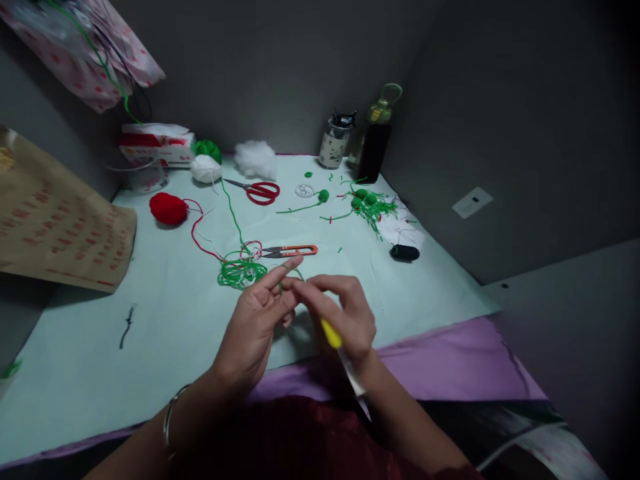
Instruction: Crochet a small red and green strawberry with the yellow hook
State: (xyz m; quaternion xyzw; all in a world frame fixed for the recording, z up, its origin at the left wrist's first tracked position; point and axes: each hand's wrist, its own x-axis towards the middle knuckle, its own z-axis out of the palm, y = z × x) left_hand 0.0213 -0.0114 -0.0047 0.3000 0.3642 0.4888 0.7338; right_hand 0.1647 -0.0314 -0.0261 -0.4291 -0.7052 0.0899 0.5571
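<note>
Head view: red yarn [193,230] is running to the green coil [242,274], lying between eleven and twelve o'clock from the left hand [254,322]; tugging could be knotting both. That hand is holding a strand [299,272] at one o'clock, index raised, thumb pinching narrowly. Snips [306,251] are lying just beyond, perhaps nicking yarn dragged across. The right hand [350,320] is gripping a yellow tool [331,333], tip hidden; slackening fingers could be losing the strand.

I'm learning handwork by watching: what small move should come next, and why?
Perhaps guide the yellow-handled tool under the green strand: the right hand grips the tool, the strand runs by the left hand, and the hands meet there. The tool's upper end is hidden.
</note>
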